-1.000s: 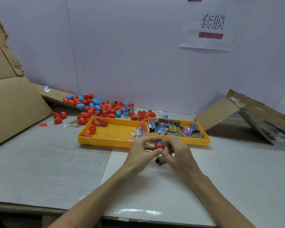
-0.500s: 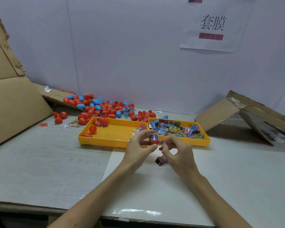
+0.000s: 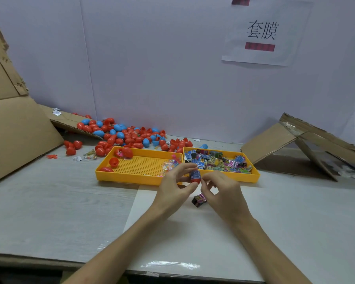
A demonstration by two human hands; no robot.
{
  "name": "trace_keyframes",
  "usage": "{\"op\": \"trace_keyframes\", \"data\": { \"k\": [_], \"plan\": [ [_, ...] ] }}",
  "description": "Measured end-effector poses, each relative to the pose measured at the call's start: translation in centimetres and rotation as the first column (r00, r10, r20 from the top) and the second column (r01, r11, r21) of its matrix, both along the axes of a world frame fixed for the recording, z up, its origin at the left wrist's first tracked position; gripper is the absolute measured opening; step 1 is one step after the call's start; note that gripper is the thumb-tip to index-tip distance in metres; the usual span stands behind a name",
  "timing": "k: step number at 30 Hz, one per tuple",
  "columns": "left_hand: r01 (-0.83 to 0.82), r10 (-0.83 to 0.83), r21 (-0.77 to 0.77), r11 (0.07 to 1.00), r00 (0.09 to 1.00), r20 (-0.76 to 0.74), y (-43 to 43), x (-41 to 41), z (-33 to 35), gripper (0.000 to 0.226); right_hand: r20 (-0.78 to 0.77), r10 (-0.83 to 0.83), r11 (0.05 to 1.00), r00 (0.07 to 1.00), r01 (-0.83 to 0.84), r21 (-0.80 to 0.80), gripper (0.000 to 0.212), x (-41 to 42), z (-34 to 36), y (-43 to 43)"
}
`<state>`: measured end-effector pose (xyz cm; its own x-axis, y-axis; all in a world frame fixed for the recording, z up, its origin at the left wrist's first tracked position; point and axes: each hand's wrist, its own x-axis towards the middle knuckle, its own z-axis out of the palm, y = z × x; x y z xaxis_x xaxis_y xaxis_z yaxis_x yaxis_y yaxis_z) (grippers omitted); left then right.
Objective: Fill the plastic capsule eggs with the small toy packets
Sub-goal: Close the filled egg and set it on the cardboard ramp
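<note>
Tabletop — capsule egg in left grip

A packing workshop bench: heaped capsule eggs, yellow trays, wall sign.

Soft, even light comes from above; the wall beyond my left hand and right hand glows pale violet. My forearms cast faint shadows on the table beneath. Glare streaks the sheet nearer me than both hands. The egg in my left hand looks slightly soft. Cardboard far right smears; edges bow.
</note>
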<state>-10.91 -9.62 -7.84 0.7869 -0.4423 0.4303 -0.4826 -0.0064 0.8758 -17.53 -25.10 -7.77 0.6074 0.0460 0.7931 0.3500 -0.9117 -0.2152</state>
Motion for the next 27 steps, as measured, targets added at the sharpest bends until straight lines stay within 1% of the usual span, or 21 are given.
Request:
{"op": "trace_keyframes", "data": {
  "k": [5,8,12,20,27],
  "plan": [
    [0.021,-0.022,0.015,1.000,0.999,0.032,-0.03,0.10,-0.06,0.043,-0.029,-0.030,0.997,0.999,0.028,-0.066,0.020,-0.15,0.27,0.14],
    [0.034,-0.035,0.018,0.999,0.999,0.026,0.00,0.20,-0.13,0.044,-0.040,-0.038,0.996,0.998,0.034,-0.083,0.021,-0.11,0.26,0.09],
    [0.045,-0.045,0.004,0.999,0.999,0.007,0.07,0.18,-0.06,0.042,-0.046,-0.043,0.997,0.998,0.039,-0.069,0.022,-0.04,0.09,0.01],
    [0.013,-0.014,0.021,1.000,0.999,0.045,-0.01,-0.03,0.01,0.041,-0.068,-0.022,0.999,0.997,0.020,-0.034,0.022,0.00,0.04,0.07],
    [0.012,-0.013,0.031,0.999,0.999,0.037,-0.13,0.12,-0.26,0.031,-0.083,-0.009,1.000,0.997,0.007,-0.023,0.023,0.09,-0.11,0.18]
  ]
}}
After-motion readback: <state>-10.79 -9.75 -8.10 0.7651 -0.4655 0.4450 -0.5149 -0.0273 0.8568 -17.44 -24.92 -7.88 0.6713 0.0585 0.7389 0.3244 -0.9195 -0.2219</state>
